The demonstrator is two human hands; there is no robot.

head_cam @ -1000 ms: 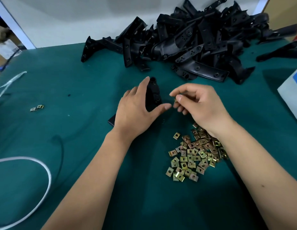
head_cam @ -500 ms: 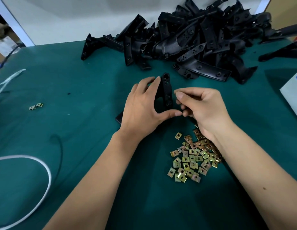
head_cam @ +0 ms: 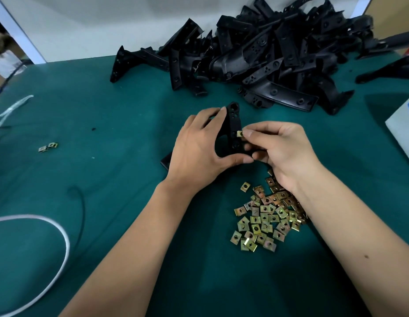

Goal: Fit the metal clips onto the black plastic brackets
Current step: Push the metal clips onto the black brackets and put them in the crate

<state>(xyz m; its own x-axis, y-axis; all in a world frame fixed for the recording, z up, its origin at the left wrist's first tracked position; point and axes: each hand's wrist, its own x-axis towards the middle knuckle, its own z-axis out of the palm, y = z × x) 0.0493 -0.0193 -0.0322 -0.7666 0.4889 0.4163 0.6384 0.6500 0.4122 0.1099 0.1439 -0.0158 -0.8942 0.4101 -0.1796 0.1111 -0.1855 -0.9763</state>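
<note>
Green mat (head_cam: pixel 130 124); clip (head_cam: pixel 239 133) meets unlabelled bracket (head_cam: pixel 233 117).

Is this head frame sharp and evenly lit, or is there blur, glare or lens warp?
Head view: hands and metal clip are sharp; soft shadows lie under the left hand and right hand; the bracket pile loses detail in its blackness; the table edge bows with wide-angle warp; no glare.

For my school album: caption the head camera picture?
Left hand steadies a black bracket; right hand pinches on a metal clip.
</note>
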